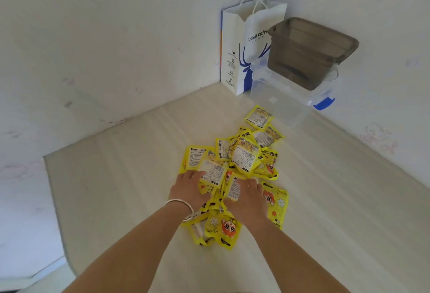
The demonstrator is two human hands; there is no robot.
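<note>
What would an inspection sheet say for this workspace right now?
Surface: pale wood-grain board, set into a wall corner.
Job's things: yellow packets in a loose heap, several with the label side up.
Clutter: paper bag upright in the corner; dark bin sits on a clear box beside it.
Hands: left hand and right hand rest on the heap's near side, fingers fairly flat.
Cables: nothing seen.
Surroundings: pale patterned walls.

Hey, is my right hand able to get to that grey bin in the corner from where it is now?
Probably yes, with a stretch. The right hand rests on the yellow packets, which lie low, and nothing stands between it and the grey bin atop the clear box.
</note>
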